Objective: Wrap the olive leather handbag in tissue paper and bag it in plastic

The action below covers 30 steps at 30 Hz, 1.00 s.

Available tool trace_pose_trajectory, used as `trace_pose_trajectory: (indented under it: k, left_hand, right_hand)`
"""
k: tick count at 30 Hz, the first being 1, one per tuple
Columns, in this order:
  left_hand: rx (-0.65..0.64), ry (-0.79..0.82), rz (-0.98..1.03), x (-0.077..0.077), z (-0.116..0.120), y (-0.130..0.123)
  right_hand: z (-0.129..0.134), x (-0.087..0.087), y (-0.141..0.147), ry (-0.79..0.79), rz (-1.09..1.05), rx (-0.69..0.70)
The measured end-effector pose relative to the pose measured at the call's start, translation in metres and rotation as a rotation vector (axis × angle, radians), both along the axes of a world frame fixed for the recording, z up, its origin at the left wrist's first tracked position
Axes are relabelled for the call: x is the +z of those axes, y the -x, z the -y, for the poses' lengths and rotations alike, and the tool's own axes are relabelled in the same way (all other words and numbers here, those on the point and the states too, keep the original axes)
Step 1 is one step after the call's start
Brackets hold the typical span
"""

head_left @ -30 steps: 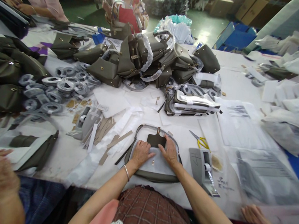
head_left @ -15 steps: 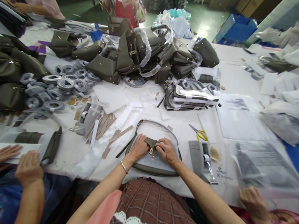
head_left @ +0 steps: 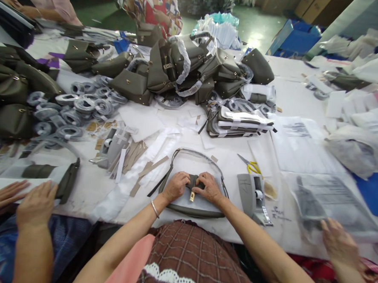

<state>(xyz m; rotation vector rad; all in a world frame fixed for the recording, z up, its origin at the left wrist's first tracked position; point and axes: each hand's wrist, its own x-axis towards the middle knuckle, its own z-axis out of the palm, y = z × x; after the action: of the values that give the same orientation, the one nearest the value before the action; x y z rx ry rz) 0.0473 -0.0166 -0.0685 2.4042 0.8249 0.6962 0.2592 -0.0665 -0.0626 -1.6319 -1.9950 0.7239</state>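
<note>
An olive-green handbag point(head_left: 191, 211) lies on the table in front of me, its front covered by a pale translucent sheet and its strap arched away from me. My left hand point(head_left: 176, 186) is closed, its fingers curled at the left edge of the bag's dark closure flap point(head_left: 192, 180). From the other side my right hand point(head_left: 209, 187) pinches the same flap with thumb and fingers. Just below the fingers hangs a gold clasp point(head_left: 192, 196). The fingertips partly hide the flap.
Yellow-handled scissors point(head_left: 253, 167) and a grey tape dispenser point(head_left: 251, 194) lie to the right; another dispenser point(head_left: 113, 147) is at left. Beyond are stacked flat bags point(head_left: 241, 126) and piled handbags point(head_left: 180, 66). Co-workers' hands point(head_left: 38, 202) work at left, and another hand point(head_left: 339, 238) touches a plastic-wrapped bag point(head_left: 329, 205).
My fingers have curled more tightly around the flap, and the gold clasp now hangs more plainly in view. At right, the co-worker's hand has moved up onto the wrapped bag.
</note>
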Motion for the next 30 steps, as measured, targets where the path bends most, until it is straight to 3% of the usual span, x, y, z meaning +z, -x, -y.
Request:
trace_pose_trajectory:
  k: [4, 9, 12, 15, 19, 24, 26, 30]
  left_hand:
    - [-0.193, -0.039, -0.046, 0.001, 0.003, -0.001]
    - [-0.438, 0.140, -0.121, 0.012, 0.012, 0.003]
    - [-0.424, 0.188, -0.178, 0.022, 0.027, 0.011]
    - [-0.387, 0.124, -0.254, 0.026, 0.044, 0.017]
    - [-0.338, 0.027, -0.340, 0.020, 0.059, 0.018]
    - [-0.304, 0.041, -0.400, 0.014, 0.061, 0.017]
    - [-0.296, 0.055, -0.404, 0.014, 0.061, 0.017]
    - [-0.289, 0.088, -0.394, 0.016, 0.061, 0.016]
  right_hand:
    - [0.000, -0.007, 0.000, -0.013, 0.019, 0.022]
    - [0.001, -0.009, -0.002, -0.009, 0.015, 0.024]
    - [0.001, -0.008, -0.002, 0.000, 0.012, 0.021]
    - [0.002, -0.008, -0.001, 0.003, 0.024, 0.015]
    - [0.001, -0.010, 0.001, 0.005, 0.049, 0.029]
    - [-0.001, 0.001, 0.002, 0.013, 0.134, 0.040]
    - [0.003, 0.010, 0.003, -0.016, 0.183, 0.095]
    - [0.015, 0.020, 0.007, 0.027, 0.231, 0.366]
